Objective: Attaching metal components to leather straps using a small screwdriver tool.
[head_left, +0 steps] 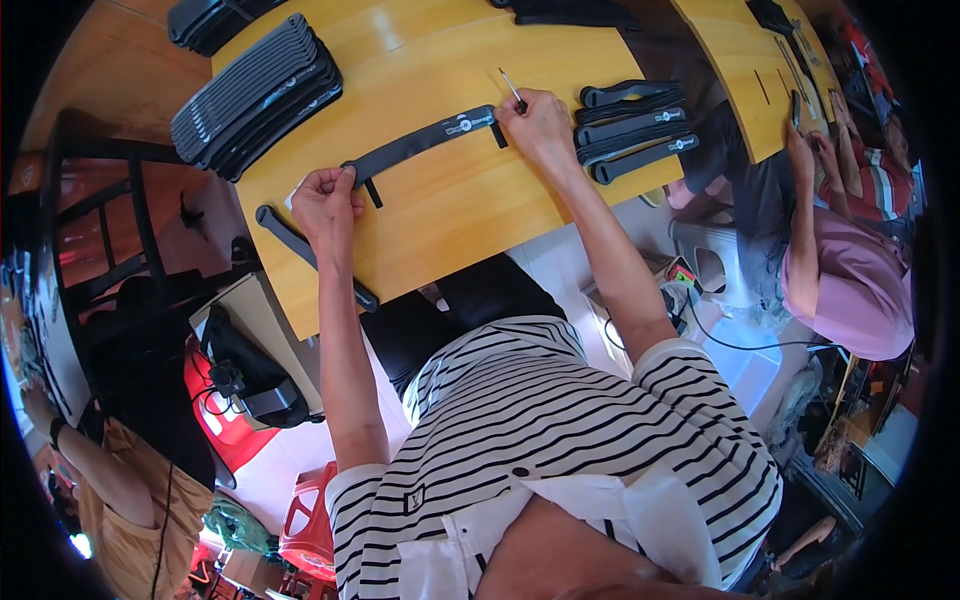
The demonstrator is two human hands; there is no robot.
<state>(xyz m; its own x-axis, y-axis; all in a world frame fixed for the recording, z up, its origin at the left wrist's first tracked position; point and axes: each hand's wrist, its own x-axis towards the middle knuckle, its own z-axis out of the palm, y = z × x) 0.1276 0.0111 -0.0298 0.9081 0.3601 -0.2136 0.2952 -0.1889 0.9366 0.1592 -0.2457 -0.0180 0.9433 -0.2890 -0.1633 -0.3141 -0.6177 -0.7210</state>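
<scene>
Two hands, head view: a dark strap (422,140) spans them, on or just above the yellow surface (450,225), apparently held so it stays straight.
Left hand (325,205): fingers pinch the strap's near end.
Right hand (538,125): fingers grasp a slim pointed tool (514,91) beside the far end, tip turned away, perhaps to spare the strap.
Strap supply: a tall stack (255,100) and smaller pile (635,125) flank the work, presumably for easy reach.

two yellow tables (450,225), apparently one screwdriver (513,90)

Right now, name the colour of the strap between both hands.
The strap is dark grey, best in head view.
</scene>
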